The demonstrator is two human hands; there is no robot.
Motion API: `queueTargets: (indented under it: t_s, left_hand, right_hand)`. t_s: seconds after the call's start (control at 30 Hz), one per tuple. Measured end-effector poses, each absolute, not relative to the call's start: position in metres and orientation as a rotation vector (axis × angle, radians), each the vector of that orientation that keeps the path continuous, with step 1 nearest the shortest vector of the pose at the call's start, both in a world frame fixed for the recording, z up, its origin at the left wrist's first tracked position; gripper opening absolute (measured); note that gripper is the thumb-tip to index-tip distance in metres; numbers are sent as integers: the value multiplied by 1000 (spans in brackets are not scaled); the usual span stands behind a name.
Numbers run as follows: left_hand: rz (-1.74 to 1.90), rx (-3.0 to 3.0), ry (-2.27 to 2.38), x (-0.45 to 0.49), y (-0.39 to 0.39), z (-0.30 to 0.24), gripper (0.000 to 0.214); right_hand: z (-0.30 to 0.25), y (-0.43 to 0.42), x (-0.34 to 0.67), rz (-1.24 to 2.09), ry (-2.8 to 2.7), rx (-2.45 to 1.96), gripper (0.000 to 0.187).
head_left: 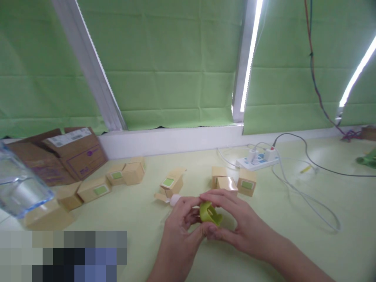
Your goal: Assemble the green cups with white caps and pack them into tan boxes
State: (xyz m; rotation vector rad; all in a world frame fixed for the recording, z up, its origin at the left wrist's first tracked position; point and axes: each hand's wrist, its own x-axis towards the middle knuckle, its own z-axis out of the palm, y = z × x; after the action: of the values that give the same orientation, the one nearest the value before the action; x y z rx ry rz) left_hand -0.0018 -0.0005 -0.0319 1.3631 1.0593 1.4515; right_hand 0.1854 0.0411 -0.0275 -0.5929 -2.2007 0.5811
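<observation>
Both my hands are over the table, with a small hollow yellow-green piece [208, 213] between them. It has a curved wall and an uneven, cut-out rim; its exact kind I cannot make out. My left hand [183, 229] grips it from the left, fingers curled. From the right, my right hand [245, 225] closes thumb and fingers around it. A whitish rounded object [175, 199] shows just behind my left hand, partly hidden by it. Beyond that lies an opened small cardboard box [173, 184] with a green label and its flaps out.
Several small tan boxes [227, 183] stand behind my right hand, and others [94, 189] line the left. A large brown carton [79, 152] is at the back left, near a clear plastic container [22, 180]. A power strip [255, 161] with loose cables lies back right.
</observation>
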Motion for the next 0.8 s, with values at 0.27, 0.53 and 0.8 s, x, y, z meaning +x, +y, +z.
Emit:
queueTargets:
  t_s: [0.27,0.53,0.8]
  left_hand:
    - [1385,1310,1117,3,-1,-27,24]
    - [1320,1430,1160,7,-5,-24,21]
    - [1306,1556,1281,-1,-4,-29,20]
  right_hand:
    - [-30,45,186,514,-2031,-583,53]
    - [-31,43,184,568,-1993,-584,52]
    - [-31,39,182,627,-1908,-673,46]
